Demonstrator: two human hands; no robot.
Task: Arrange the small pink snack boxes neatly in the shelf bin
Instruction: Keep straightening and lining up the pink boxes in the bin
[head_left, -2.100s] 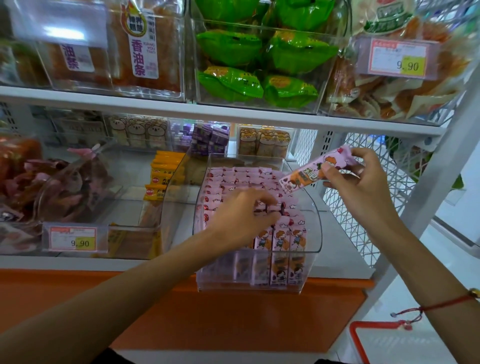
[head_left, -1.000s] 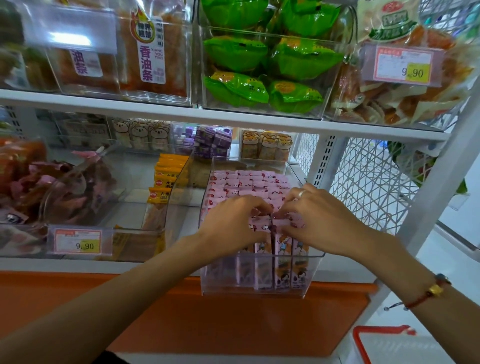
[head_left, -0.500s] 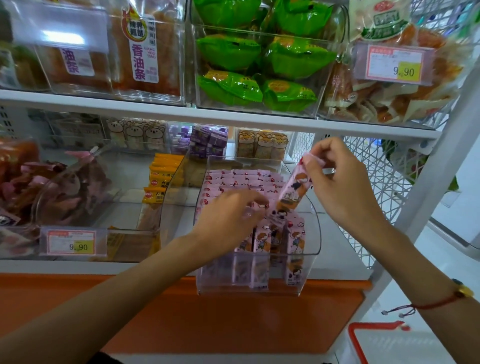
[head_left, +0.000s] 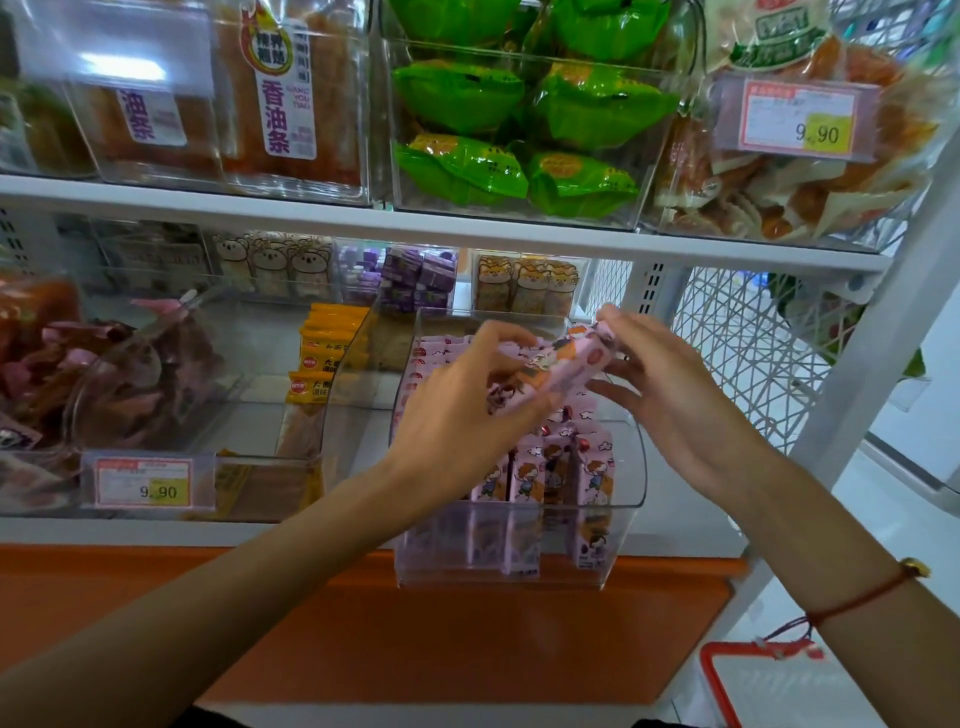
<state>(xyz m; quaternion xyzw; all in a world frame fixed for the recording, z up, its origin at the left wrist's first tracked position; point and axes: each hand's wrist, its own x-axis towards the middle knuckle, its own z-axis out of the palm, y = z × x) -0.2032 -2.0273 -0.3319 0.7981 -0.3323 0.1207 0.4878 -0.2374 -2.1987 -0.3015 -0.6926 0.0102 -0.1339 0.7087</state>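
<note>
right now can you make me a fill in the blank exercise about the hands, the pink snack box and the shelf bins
1. Both hands hold one small pink snack box above the clear plastic bin of ____ boxes.
2. The left hand grips its lower end; the ____ hand holds its upper end.
3. The clear bin on the shelf above holds ____ packets.

Missing words: pink; right; green

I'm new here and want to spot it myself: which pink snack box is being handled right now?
Find the clear bin on the lower shelf, above the orange panel. Over it, both hands hold one pink box. Unlike the upright boxes below, it lies tilted in the air.
</note>
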